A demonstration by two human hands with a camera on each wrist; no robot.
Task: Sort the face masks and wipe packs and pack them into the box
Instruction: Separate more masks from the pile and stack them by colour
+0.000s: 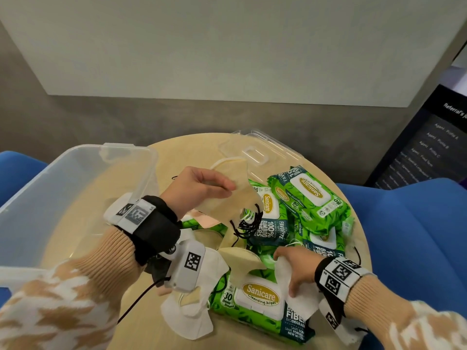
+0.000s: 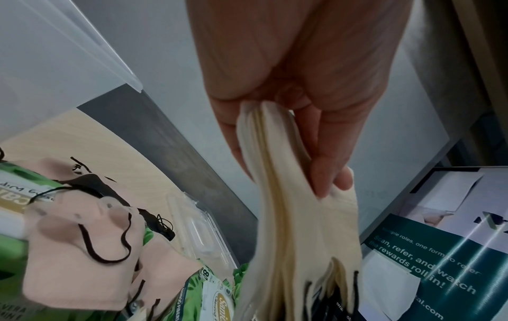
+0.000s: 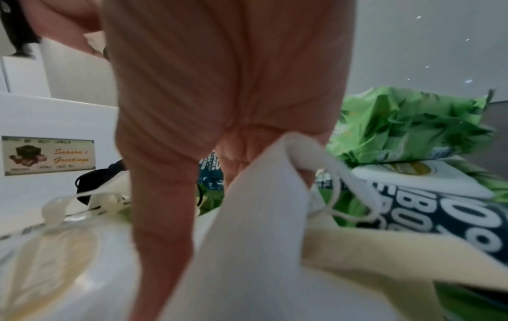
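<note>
Up above the pile, the left hand (image 1: 199, 188) pinches a stack of cream face masks (image 2: 296, 217), their long axis hanging downward; the clear box (image 1: 50, 188) stands just to its left, nearer than to the right hand (image 1: 295, 266). Lower down, that hand grips a white mask (image 3: 255, 217) atop the green Sanicare wipe packs (image 1: 257, 299) on the round table (image 1: 177, 157).

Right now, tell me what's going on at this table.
A person is sorting masks from wipe packs. The left hand holds a stack of cream face masks up above the pile. The right hand grips a white face mask lying on a Sanicare wipe pack. The clear plastic box looks empty.
</note>
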